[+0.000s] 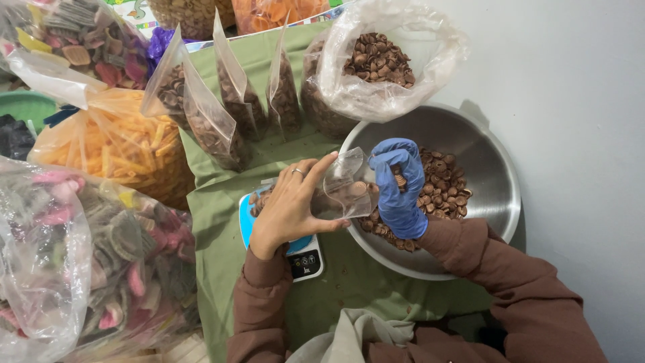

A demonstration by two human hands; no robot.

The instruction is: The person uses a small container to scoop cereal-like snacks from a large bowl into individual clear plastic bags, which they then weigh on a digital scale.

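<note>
My left hand (pixel 290 205), bare with a ring, holds a small clear plastic bag (pixel 344 185) open above a blue kitchen scale (pixel 302 254). My right hand (pixel 398 188), in a blue glove, is closed on a few brown round snack pieces at the bag's mouth. Some pieces lie inside the bag. Just right of my hands stands a metal bowl (pixel 494 168) with more brown pieces (pixel 443 185) in it.
Several filled small bags (pixel 235 101) stand on the green cloth (pixel 222 235) behind the scale. A large clear bag of brown pieces (pixel 379 60) leans over the bowl. Big bags of orange sticks (pixel 114 144) and mixed coloured crackers (pixel 87 255) crowd the left. A white wall is at right.
</note>
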